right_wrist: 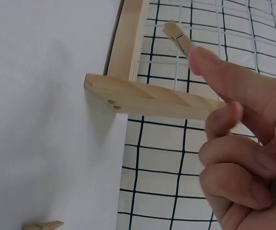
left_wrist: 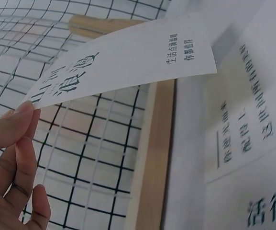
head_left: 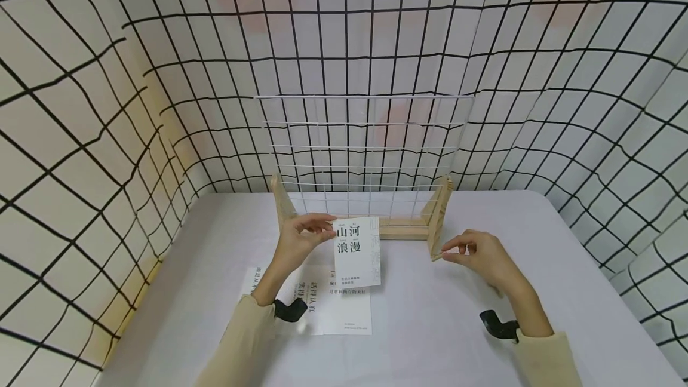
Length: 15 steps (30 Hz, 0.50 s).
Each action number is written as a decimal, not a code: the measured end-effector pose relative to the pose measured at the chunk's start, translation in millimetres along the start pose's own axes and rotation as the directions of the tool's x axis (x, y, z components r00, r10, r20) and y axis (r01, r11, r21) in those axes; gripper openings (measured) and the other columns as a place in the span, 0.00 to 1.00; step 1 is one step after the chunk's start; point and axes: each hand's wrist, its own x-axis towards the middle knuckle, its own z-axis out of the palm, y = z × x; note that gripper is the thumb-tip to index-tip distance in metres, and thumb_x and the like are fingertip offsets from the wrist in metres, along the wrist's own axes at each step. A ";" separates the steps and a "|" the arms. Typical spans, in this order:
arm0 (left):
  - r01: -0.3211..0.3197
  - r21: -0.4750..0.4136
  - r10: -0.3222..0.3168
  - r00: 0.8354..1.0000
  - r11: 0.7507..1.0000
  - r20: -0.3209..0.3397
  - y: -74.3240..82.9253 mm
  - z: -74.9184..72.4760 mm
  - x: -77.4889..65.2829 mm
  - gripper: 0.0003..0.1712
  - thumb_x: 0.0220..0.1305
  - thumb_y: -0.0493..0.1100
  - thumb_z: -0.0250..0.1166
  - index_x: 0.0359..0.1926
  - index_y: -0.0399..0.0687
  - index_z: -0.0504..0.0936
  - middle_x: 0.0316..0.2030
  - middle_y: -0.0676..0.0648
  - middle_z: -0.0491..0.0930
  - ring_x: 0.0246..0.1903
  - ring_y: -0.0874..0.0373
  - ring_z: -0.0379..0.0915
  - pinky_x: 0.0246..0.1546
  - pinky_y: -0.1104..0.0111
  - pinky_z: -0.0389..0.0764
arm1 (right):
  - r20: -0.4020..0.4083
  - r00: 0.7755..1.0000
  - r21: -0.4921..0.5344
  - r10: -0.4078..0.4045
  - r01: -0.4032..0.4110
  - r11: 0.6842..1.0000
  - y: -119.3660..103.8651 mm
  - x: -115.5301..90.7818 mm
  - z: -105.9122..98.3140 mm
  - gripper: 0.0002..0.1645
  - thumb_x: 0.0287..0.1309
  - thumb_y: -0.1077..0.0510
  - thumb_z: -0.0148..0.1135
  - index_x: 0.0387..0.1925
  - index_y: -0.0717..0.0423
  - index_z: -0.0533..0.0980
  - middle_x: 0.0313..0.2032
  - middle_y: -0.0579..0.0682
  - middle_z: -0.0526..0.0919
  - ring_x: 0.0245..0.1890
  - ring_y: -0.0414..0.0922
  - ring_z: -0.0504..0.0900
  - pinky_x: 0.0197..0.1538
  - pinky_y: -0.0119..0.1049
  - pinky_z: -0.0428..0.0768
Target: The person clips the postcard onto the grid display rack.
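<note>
White card [head_left: 357,255] stock, printed in dark green, is what we hold up in front of the wooden stand [head_left: 403,232], above the worktop [head_left: 430,327] and well below the top of the white wire grid [head_left: 365,97]. Our left hand [head_left: 303,237] pinches it near its upper left corner between thumb and finger, while our right hand [head_left: 481,258] grasps a small wooden clothespin [right_wrist: 176,36], its other fingers curled in. We take the step in hand to be bringing card and clothespin to the grid, with neither fastened there yet. Next, we judge, the move calls for laying the card's top edge against a wire, squeezing the clothespin and letting it bite over both. The card is upright in the head view, with four large characters near the top, small lines beneath and a faint pattern down the right edge; from the left wrist it looks thin and gently bowed. Below it, more printed cards [head_left: 349,318] lie flat, and a second clothespin [right_wrist: 43,225] rests to our right.
</note>
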 end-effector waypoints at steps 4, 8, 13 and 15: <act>0.011 0.006 -0.011 1.000 1.000 -0.024 5.4 -13.6 3.0 0.15 0.57 0.35 0.78 0.47 0.43 0.90 0.34 0.38 0.90 0.32 0.62 0.78 0.45 0.67 0.76 | -0.009 1.000 0.031 -0.001 0.002 1.000 -5.5 -1.1 4.0 0.09 0.57 0.53 0.78 0.39 0.50 0.89 0.25 0.44 0.69 0.30 0.39 0.67 0.30 0.31 0.65; 0.007 0.018 -0.006 0.999 1.000 -0.054 13.8 -27.9 8.3 0.16 0.59 0.33 0.76 0.49 0.39 0.89 0.36 0.35 0.89 0.34 0.58 0.76 0.44 0.65 0.75 | -0.020 1.000 0.051 -0.010 0.011 0.999 -7.6 0.7 8.0 0.09 0.57 0.55 0.77 0.38 0.52 0.89 0.23 0.44 0.67 0.28 0.38 0.66 0.28 0.30 0.65; -0.005 0.067 0.012 0.995 0.998 -0.100 25.3 -47.0 17.0 0.15 0.59 0.34 0.76 0.49 0.41 0.90 0.37 0.37 0.89 0.38 0.57 0.75 0.45 0.66 0.72 | -0.006 0.999 0.055 -0.039 0.039 0.998 -9.8 2.9 13.3 0.08 0.57 0.56 0.77 0.39 0.53 0.89 0.22 0.43 0.65 0.26 0.36 0.65 0.27 0.29 0.64; -0.027 0.096 0.038 0.993 0.995 -0.111 29.7 -54.7 20.4 0.14 0.59 0.35 0.77 0.48 0.43 0.90 0.36 0.39 0.90 0.38 0.58 0.75 0.44 0.66 0.71 | 0.000 0.999 0.050 -0.050 0.050 0.998 -11.7 3.4 14.7 0.08 0.57 0.57 0.77 0.39 0.53 0.89 0.21 0.42 0.64 0.24 0.35 0.64 0.27 0.29 0.63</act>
